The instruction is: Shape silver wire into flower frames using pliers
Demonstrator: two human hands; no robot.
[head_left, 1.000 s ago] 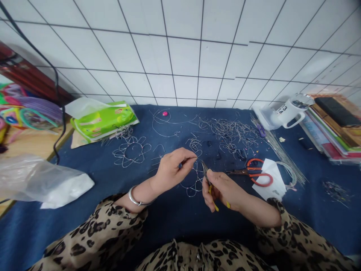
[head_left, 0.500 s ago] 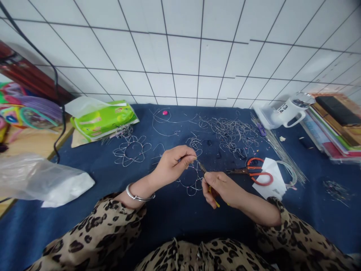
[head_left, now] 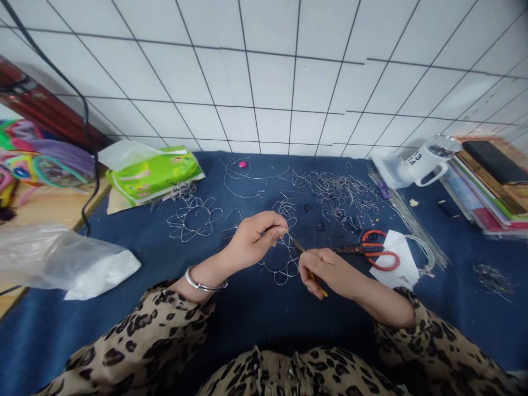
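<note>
One pair of yellow-handled metal pliers (head_left: 297, 246) slants upper-left mid-frame, clasped in your curled right hand (head_left: 325, 268); your left hand (head_left: 256, 237) pinches thin silvery wire (head_left: 288, 234).

Pliers (head_left: 297, 245): dull metal nose. Wire pile (head_left: 340, 190): shiny metal. Tablecloth (head_left: 256, 319): matt fabric. Wall tiles (head_left: 272, 82): smooth, glossy. Packet (head_left: 153, 175): glossy plastic film. Bag (head_left: 45, 256): crinkled, see-through plastic. Scissors (head_left: 358, 250): dull metal blades. Bangle (head_left: 200, 285): polished metal. Paper (head_left: 399, 242): matt.

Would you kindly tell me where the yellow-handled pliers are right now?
In the head view, the pliers are in the right hand, right of center, their tips pointing toward the left hand.
</note>
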